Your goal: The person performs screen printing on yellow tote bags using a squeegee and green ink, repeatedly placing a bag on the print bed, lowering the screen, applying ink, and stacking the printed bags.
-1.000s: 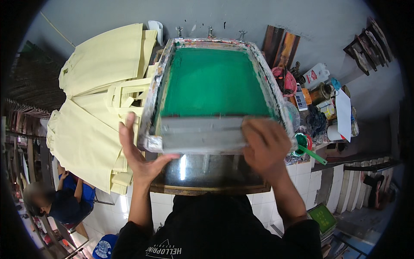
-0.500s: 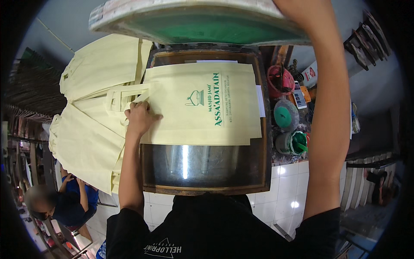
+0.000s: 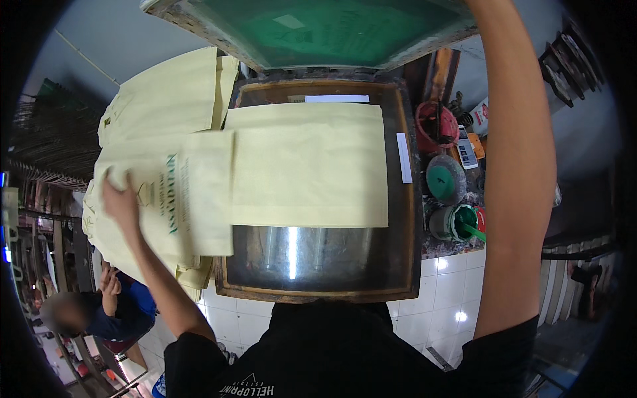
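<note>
My left hand (image 3: pixel 121 202) grips the edge of a cream cloth bag with a green print (image 3: pixel 169 199) and holds it over the pile of cream bags (image 3: pixel 166 86) at the left. A blank cream bag (image 3: pixel 305 166) lies flat on the wood-rimmed printing board (image 3: pixel 318 268) in front of me. My right forearm (image 3: pixel 514 166) reaches straight up to the raised screen frame with green mesh (image 3: pixel 332 26), which is tilted above the board. The right hand itself is past the top edge of the picture.
Right of the board stand a red bucket (image 3: pixel 434 126), a pot with a green lid (image 3: pixel 444 179) and an open pot of green ink with a stick in it (image 3: pixel 464 222). Another person (image 3: pixel 99 312) sits low at the left. White tiles (image 3: pixel 444 292) lie below.
The screen frame went from flat on the board to raised. My left hand pulled the printed bag off the board to the left, which uncovered a blank bag.
</note>
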Tool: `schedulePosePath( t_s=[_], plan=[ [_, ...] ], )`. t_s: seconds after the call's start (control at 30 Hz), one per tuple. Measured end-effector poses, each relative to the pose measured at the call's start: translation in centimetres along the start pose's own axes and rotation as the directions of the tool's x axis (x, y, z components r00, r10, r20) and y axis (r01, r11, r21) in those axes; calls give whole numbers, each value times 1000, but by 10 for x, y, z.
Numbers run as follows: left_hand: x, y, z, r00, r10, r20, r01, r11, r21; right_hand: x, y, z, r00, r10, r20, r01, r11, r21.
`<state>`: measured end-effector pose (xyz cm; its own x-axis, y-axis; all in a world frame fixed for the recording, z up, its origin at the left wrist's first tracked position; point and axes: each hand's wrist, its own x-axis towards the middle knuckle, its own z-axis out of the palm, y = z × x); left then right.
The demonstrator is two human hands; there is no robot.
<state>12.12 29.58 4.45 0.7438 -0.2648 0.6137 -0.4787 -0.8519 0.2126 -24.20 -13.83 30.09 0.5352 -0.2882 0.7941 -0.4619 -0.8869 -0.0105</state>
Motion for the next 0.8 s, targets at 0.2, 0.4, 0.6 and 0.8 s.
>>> schedulePosePath(
  t_s=[0.2, 0.4, 0.6, 0.8],
  plan=[
    [-155, 286, 94, 650, 749, 131, -389, 476, -788, 7, 14, 4, 1000, -21, -2, 21, 998, 59],
    [-164, 374, 121, 590, 770, 244, -581, 614, -534, 3, 12, -5, 996, 1, 88, -9, 996, 94],
    [-155, 381, 127, 483, 824, 296, -602, 558, -571, 3, 13, -4, 995, 7, 96, -17, 993, 114],
    [-144, 387, 110, 450, 844, 292, -627, 532, -569, 0, 13, -4, 996, 15, 87, -26, 993, 118]
  ],
)
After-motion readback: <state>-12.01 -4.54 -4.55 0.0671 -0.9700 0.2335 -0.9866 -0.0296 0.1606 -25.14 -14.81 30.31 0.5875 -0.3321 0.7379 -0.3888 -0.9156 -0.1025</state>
